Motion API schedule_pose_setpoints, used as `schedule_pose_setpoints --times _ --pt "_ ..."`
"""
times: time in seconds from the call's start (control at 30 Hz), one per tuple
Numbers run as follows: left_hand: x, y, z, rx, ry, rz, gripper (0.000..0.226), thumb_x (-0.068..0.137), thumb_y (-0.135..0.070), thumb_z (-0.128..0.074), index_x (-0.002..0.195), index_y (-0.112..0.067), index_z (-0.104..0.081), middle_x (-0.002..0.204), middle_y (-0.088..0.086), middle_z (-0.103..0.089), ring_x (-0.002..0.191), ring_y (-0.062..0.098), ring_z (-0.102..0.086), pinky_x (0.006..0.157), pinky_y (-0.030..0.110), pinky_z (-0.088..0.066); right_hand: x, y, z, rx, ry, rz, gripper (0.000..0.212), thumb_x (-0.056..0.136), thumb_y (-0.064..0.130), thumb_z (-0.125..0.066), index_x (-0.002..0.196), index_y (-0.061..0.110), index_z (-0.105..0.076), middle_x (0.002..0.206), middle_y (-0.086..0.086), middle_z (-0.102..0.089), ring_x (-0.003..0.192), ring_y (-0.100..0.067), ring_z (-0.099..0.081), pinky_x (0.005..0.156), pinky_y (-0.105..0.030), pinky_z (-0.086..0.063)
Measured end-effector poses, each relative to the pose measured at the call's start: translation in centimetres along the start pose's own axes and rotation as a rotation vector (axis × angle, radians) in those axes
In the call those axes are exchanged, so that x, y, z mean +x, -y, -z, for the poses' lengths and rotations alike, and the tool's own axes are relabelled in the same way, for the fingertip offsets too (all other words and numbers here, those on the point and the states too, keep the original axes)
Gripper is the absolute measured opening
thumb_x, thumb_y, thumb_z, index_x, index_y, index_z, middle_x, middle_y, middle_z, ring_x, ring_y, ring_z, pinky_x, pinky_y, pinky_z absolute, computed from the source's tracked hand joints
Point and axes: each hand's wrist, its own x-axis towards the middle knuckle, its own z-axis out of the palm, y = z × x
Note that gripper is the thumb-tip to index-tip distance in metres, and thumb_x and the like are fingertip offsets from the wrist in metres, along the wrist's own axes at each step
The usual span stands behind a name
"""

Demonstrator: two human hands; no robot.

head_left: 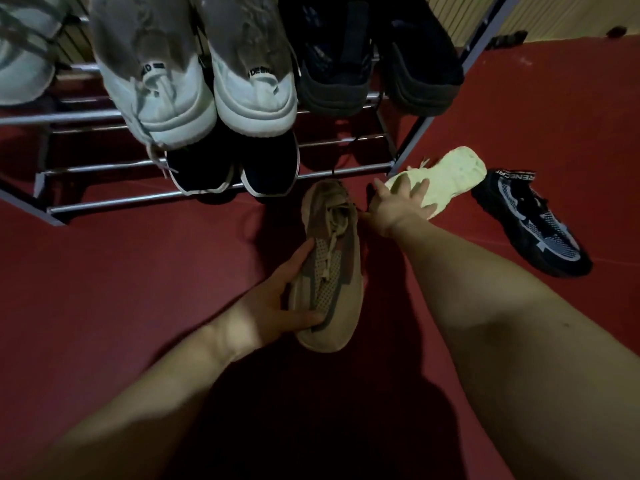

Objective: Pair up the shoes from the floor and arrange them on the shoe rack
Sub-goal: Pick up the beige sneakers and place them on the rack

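My left hand [277, 299] grips a beige and brown mesh sneaker [332, 258] by its toe end, heel pointing toward the rack. My right hand [398, 209] stretches out with fingers spread over a second shoe lying sole up, its pale sole [453, 174] showing. The fingertips touch or hover just over that sole. The metal shoe rack [104, 117] stands at the top, with a white pair [207, 88] and a dark pair [377, 74] on the upper bars and a black pair [235, 168] on the lower bars.
A single black and white sneaker [533, 223] lies on the red floor [121, 289] to the right. Part of another white shoe [20, 64] sits on the rack's upper left. The rack's right leg [415, 140] stands next to the overturned shoe.
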Motion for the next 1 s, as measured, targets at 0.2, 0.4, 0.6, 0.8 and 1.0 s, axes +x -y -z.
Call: schedule_pose_setpoints --times 0.2,0.4,0.6,0.8,1.0 --pt "1.4 0.6 0.1 0.038 -0.001 0.002 0.102 0.067 -0.022 -0.077 0.144 -0.035 -0.011 0.141 -0.025 -0.035 0.129 -0.01 -0.036 0.097 0.007 -0.034 2.5 0.5 -0.8 0.019 -0.024 -0.091 0.081 0.087 0.059 -0.05 0.149 0.032 -0.007 0.156 -0.005 0.023 0.142 -0.044 0.014 0.101 -0.073 -0.019" --pt "1.7 0.6 0.4 0.042 0.005 -0.021 0.106 0.065 -0.029 -0.075 0.149 -0.027 -0.011 0.146 -0.02 -0.034 0.133 -0.003 -0.036 0.106 0.016 -0.033 1.4 -0.7 -1.7 0.091 -0.148 -0.085 0.075 0.083 0.036 -0.063 0.144 0.022 -0.021 0.156 -0.008 0.02 0.142 -0.046 0.008 0.099 -0.069 -0.031" --pt "0.8 0.2 0.0 0.009 -0.033 -0.04 0.104 0.062 -0.02 -0.078 0.143 -0.036 -0.015 0.136 -0.023 -0.041 0.122 -0.011 -0.045 0.093 0.009 -0.039 -2.3 -3.9 -3.0 0.556 -0.384 -0.064 0.058 0.08 0.02 -0.064 0.131 0.017 -0.036 0.155 -0.015 0.02 0.143 -0.036 -0.013 0.106 -0.035 -0.036" --pt "-1.8 -0.6 0.7 -0.05 -0.027 -0.051 0.099 0.073 0.002 -0.073 0.147 -0.034 -0.018 0.13 -0.025 -0.047 0.115 -0.013 -0.05 0.089 0.01 -0.044 -7.5 -6.3 -2.3 1.501 -0.298 -0.164 0.071 0.082 -0.004 -0.051 0.139 0.027 -0.022 0.121 -0.015 -0.049 0.089 -0.019 -0.061 0.081 -0.03 -0.051" --pt "-4.0 -1.6 2.5 -0.051 -0.082 -0.084 0.095 0.07 0.003 -0.075 0.138 -0.044 -0.028 0.128 -0.018 -0.052 0.111 -0.005 -0.056 0.097 0.025 -0.047 -14.1 -6.3 -2.8 2.12 0.032 -0.017 0.09 0.086 -0.014 -0.041 0.149 0.034 0.0 0.131 -0.012 -0.047 0.115 -0.032 -0.057 0.075 -0.042 -0.059"
